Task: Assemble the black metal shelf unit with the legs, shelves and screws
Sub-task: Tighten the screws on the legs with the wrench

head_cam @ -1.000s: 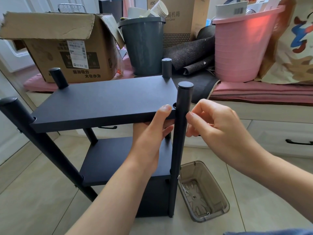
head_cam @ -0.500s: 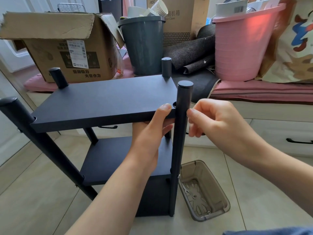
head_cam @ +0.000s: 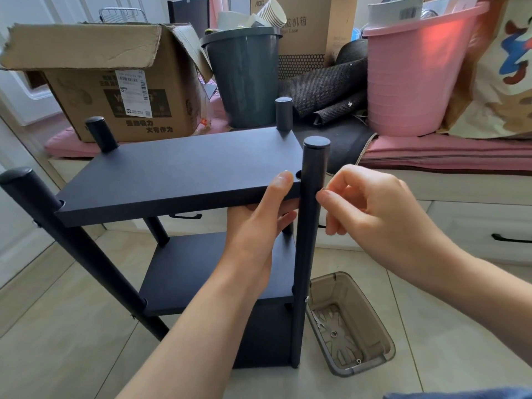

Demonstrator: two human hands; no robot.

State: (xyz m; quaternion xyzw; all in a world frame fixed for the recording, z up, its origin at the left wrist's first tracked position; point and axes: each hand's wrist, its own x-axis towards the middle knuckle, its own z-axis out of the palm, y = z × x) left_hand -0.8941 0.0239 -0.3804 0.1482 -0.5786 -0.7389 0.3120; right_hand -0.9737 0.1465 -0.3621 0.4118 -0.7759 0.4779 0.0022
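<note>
The left hand (head_cam: pixel 256 226) reaches up from below, thumb laid on top and fingers curled underneath in a grip. The right hand (head_cam: pixel 371 208) hovers beside it, thumb and forefinger pinched together, other fingers curled.

Beige tiled floor (head_cam: pixel 72 326), white drawers (head_cam: pixel 475 226) behind.

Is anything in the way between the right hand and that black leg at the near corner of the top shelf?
Nothing visible. The right hand has its fingers right at the front right leg, with no object between. The left hand grips the top shelf on the leg's other side.
</note>
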